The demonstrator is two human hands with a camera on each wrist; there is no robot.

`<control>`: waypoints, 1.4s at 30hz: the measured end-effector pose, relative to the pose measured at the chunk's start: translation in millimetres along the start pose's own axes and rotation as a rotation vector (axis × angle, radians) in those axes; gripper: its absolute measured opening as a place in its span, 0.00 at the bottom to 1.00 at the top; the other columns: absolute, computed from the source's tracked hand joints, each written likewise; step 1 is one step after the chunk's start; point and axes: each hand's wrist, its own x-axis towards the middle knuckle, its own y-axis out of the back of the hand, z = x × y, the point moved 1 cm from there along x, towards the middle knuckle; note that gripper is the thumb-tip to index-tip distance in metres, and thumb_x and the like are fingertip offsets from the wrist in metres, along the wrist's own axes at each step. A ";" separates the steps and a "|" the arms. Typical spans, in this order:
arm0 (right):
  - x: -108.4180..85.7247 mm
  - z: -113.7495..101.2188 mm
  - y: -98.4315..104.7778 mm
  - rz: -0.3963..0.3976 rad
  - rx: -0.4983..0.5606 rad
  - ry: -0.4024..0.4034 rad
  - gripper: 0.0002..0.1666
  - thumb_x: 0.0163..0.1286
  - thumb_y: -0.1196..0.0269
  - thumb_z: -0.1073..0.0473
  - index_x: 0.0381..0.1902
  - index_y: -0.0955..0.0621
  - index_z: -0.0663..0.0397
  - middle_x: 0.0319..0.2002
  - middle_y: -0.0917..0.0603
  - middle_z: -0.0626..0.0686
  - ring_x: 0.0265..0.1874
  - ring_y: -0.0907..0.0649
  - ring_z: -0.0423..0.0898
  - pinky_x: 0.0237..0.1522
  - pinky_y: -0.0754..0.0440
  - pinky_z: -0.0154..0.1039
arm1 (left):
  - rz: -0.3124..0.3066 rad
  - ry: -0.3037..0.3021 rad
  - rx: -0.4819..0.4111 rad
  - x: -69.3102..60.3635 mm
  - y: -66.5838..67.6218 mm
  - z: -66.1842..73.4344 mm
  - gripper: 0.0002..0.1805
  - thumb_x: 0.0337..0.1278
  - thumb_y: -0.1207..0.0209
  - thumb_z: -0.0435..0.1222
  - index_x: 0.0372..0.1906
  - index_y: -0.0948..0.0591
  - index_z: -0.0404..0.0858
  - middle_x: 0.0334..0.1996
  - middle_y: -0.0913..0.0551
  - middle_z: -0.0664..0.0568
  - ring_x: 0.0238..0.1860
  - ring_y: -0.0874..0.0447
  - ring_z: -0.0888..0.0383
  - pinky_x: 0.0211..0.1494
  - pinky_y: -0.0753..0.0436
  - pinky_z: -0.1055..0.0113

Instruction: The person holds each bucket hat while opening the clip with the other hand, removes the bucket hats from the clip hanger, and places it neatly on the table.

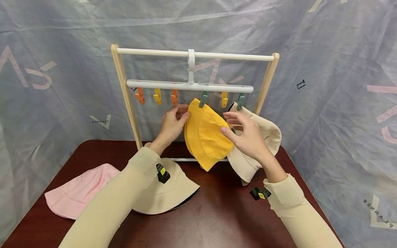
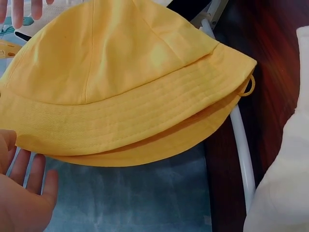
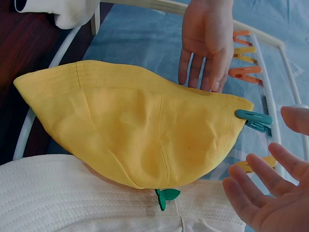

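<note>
A yellow bucket hat (image 1: 207,134) hangs by its brim from a green clip (image 1: 203,99) on a white hanger (image 1: 197,86). A green leaf-shaped piece (image 3: 167,195) shows at its crown, and a yellow cord loop (image 2: 248,87) at its brim. My left hand (image 1: 172,125) touches the brim's left edge with fairly straight fingers, the thumb near the same edge. To the right of the crown, my right hand (image 1: 246,135) is held with its fingers spread and relaxed; the right wrist view shows it apart from the hat. Behind it, a cream corduroy hat (image 1: 269,130) hangs from another green clip (image 1: 240,101).
The hanger hooks onto a wooden rack with a white top bar (image 1: 153,52). Orange and yellow clips (image 1: 157,96) hang along it. A pink hat (image 1: 79,190) and a cream bucket hat (image 1: 169,187) lie on the dark red table (image 1: 215,218) at left. Grey cloth (image 1: 342,115) surrounds it.
</note>
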 end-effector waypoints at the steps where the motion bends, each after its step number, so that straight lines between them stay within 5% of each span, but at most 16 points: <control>1: 0.0 -0.1 0.0 0.000 0.001 -0.001 0.28 0.75 0.30 0.54 0.70 0.22 0.50 0.65 0.18 0.61 0.63 0.18 0.60 0.66 0.20 0.60 | 0.002 0.002 -0.003 -0.1 0.0 0.2 0.17 0.80 0.40 0.41 0.65 0.18 0.41 0.58 0.15 0.47 0.59 0.16 0.52 0.65 0.17 0.57; 30: 3.8 -1.4 -3.4 -0.007 0.046 -0.025 0.29 0.77 0.31 0.53 0.72 0.23 0.48 0.68 0.20 0.55 0.66 0.19 0.57 0.69 0.22 0.55 | 0.025 0.046 -0.091 -4.2 -1.8 -6.0 0.17 0.77 0.37 0.46 0.61 0.17 0.42 0.52 0.16 0.48 0.53 0.18 0.53 0.55 0.18 0.60; 42: 10.0 -5.8 -9.1 0.018 0.116 0.009 0.28 0.77 0.32 0.57 0.72 0.24 0.52 0.69 0.21 0.59 0.66 0.20 0.59 0.71 0.24 0.55 | 0.021 0.058 -0.121 -7.0 0.4 -5.8 0.17 0.78 0.38 0.47 0.59 0.16 0.41 0.51 0.17 0.46 0.51 0.19 0.52 0.55 0.20 0.60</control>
